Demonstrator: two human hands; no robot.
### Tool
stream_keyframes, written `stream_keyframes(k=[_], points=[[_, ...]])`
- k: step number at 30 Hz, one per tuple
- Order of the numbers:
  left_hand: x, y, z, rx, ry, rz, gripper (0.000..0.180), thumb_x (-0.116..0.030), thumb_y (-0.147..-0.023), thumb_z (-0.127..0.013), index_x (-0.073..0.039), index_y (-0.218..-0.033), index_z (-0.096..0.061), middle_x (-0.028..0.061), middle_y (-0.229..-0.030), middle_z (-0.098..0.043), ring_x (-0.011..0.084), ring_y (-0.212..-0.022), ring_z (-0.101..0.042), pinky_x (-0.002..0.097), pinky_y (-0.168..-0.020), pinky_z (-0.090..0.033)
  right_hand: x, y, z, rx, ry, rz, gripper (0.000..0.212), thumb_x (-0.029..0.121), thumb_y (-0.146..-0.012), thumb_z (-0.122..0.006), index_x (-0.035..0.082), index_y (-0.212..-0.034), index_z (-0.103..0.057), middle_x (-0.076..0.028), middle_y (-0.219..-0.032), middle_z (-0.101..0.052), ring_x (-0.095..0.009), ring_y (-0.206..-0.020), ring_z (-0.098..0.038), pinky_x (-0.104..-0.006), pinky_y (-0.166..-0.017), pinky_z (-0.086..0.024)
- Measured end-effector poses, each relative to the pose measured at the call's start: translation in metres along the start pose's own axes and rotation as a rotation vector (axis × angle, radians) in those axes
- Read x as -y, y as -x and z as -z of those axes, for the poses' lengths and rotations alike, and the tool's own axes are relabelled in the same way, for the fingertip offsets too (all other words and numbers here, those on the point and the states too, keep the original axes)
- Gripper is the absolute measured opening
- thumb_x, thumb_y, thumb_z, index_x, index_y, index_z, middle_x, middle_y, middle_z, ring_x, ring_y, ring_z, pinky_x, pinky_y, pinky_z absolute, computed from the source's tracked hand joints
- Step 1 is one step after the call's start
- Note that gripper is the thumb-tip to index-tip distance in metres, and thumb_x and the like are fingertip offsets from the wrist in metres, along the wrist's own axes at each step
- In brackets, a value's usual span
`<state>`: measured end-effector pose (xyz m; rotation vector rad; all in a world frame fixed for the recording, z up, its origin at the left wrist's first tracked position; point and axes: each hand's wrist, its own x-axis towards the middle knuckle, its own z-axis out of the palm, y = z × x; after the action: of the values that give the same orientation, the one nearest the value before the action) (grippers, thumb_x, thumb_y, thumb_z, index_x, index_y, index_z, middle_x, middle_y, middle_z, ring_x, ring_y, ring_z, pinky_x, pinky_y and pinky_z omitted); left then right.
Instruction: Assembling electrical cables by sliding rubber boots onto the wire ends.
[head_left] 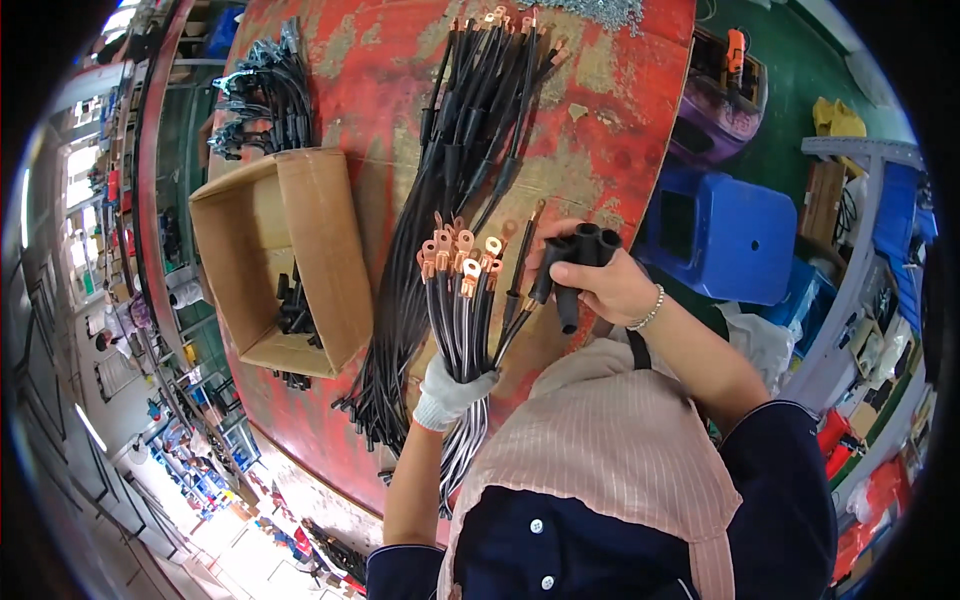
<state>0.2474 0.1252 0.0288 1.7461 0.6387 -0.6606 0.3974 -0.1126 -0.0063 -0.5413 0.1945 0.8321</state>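
Note:
My left hand (452, 393), in a pale knitted glove, is closed round a bundle of black cables (462, 335). Copper ring lugs (466, 262) top these cables and fan out above the glove. In my bare right hand (610, 285) I grip several black rubber sleeves (586, 243), short tubes with open ends. One cable leans out of the bundle toward the right hand, its upper end close to the sleeves; whether a sleeve is on it I cannot tell. Beyond both hands lies a long bunch of black cables (455, 165), with copper lugs at the far end.
An open cardboard box (325, 250) on the left holds several black sleeves. Behind it lies a pile of black cables with metal clamps (270, 95). Small metal parts (590, 12) are heaped at the far edge of the worn red table (615, 130). A blue plastic stool (735, 235) stands right.

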Motion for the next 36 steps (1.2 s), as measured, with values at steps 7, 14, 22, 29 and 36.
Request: stream_keyframes(k=[7, 14, 22, 29, 36], points=[[-0.006, 0.000, -0.003, -0.048, -0.043, 0.031, 0.040, -0.004, -0.069, -0.077, -0.002, -0.104, -0.059, 0.0030, -0.088, -0.066, 0.0111, -0.076, -0.062, 0.0281, -0.070, -0.052, -0.009, 0.018, 0.008, 0.075, 0.050, 0.088, 0.039, 0.000, -0.083, -0.071, 0.006, -0.117, -0.054, -0.011, -0.111, -0.065, -0.021, -0.106, -0.062, -0.0360, -0.094, -0.048], [0.008, -0.003, -0.001, -0.022, -0.045, -0.010, 0.039, -0.003, -0.069, -0.076, -0.001, -0.104, -0.060, 0.0035, -0.087, -0.066, 0.0117, -0.076, -0.062, 0.0278, -0.071, -0.052, -0.014, 0.025, -0.009, -0.154, 0.478, 0.269, 0.040, 0.003, -0.078, -0.079, 0.005, -0.112, -0.059, 0.000, -0.102, -0.062, -0.009, -0.097, -0.058, -0.0260, -0.088, -0.046], [0.001, 0.001, -0.003, -0.068, -0.049, -0.054, 0.031, -0.008, -0.070, -0.077, 0.000, -0.096, -0.063, 0.0047, -0.083, -0.069, 0.0106, -0.072, -0.063, 0.0275, -0.069, -0.052, -0.010, 0.021, -0.011, 0.050, 0.475, 0.168, 0.034, 0.001, -0.080, -0.076, 0.004, -0.111, -0.063, -0.004, -0.107, -0.066, -0.012, -0.102, -0.061, -0.0269, -0.090, -0.048], [0.011, -0.002, -0.005, -0.065, -0.032, -0.090, 0.042, -0.004, -0.068, -0.076, 0.000, -0.107, -0.060, 0.0059, -0.092, -0.068, 0.0122, -0.078, -0.064, 0.0280, -0.073, -0.053, -0.074, 0.027, 0.007, 0.065, 0.551, -0.088, 0.036, 0.009, -0.079, -0.079, 0.003, -0.110, -0.063, -0.004, -0.106, -0.067, -0.012, -0.098, -0.062, -0.0291, -0.091, -0.049], [0.017, -0.009, 0.000, -0.129, 0.037, -0.013, 0.026, -0.004, -0.071, -0.075, -0.001, -0.095, -0.065, 0.0039, -0.082, -0.069, 0.0116, -0.073, -0.065, 0.0271, -0.068, -0.053, -0.049, 0.019, 0.074, -0.053, 1.193, -0.262, 0.049, 0.021, -0.074, -0.080, 0.007, -0.115, -0.058, -0.005, -0.088, -0.065, -0.015, -0.083, -0.063, -0.0314, -0.079, -0.050]])
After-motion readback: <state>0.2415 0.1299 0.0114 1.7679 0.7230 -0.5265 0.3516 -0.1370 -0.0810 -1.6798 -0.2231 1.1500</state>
